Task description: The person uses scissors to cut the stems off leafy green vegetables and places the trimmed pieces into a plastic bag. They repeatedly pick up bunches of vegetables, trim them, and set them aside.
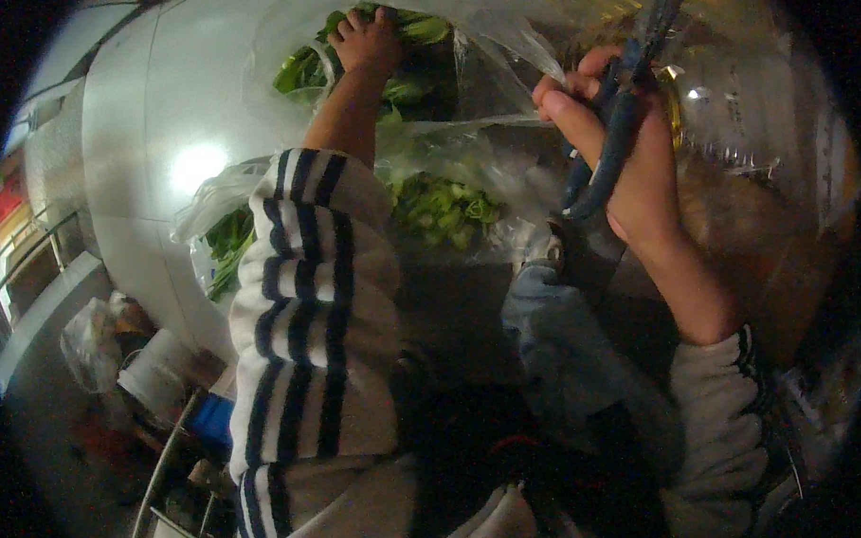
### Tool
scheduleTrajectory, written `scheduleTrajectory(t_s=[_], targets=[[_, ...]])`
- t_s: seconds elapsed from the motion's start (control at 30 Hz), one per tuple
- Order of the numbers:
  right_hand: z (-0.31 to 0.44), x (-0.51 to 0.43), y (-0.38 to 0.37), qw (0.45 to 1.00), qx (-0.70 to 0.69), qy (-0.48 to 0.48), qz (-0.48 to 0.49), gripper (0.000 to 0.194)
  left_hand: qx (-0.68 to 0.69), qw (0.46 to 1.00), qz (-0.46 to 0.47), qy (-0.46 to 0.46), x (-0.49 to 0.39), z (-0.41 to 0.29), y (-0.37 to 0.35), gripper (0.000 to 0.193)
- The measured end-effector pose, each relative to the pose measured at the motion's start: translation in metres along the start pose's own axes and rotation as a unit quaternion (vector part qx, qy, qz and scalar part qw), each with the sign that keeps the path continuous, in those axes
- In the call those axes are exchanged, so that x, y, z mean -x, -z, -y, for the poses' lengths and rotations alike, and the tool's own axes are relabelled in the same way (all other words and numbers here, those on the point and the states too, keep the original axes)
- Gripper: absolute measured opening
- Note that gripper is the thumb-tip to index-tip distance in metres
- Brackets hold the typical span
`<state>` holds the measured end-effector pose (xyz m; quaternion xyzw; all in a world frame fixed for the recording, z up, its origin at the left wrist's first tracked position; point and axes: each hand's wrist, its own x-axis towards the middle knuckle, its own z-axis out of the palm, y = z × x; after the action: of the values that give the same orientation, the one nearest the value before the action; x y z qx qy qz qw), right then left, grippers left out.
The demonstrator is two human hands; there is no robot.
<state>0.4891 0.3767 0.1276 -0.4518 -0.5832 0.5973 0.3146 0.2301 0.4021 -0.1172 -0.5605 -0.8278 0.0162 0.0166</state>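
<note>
Leafy green vegetables (422, 29) lie in a large clear plastic bag (493, 35) at the top of the view. My left hand (367, 42) reaches into the bag and rests on the greens, its fingers partly spread; whether it grips any cannot be told. Between the fingers and thumb of my right hand (632, 134) is the pinched edge of the bag. Dark blue-handled scissors (611, 149) also hang in that hand, their blades pointing up and away. Below the bag, more chopped-looking greens (446, 208) show through clear plastic.
Another bag of long-stemmed greens (230, 244) sits beside my left sleeve. Clear plastic containers (734, 109) stand at the right. Lower left are a white bucket (157, 371), a metal rack rail (163, 463) and a blue object (212, 419). The pale surface (134, 123) extends at upper left.
</note>
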Motion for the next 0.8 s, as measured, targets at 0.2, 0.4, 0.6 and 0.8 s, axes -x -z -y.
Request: scheduleTrajectory(t_s=[0.2,0.4,0.6,0.8], targets=[[-0.001,0.001,0.005,1.0,0.023,-0.015,-0.003,0.027,0.018,0.998,0.066,0.007,0.003,0.006,0.019,0.044],[0.0,-0.001,0.007,0.995,-0.065,0.067,-0.029,0.027,0.024,0.992,0.033,-0.119,0.01,0.025,0.063,0.045],[0.004,-0.001,0.005,0.997,0.025,0.054,-0.041,0.027,0.345,0.914,0.185,-0.109,0.016,0.052,0.125,0.065],[-0.01,0.003,0.006,0.994,-0.004,0.098,-0.056,0.026,0.544,0.802,0.14,-0.205,0.075,0.055,0.192,0.066]])
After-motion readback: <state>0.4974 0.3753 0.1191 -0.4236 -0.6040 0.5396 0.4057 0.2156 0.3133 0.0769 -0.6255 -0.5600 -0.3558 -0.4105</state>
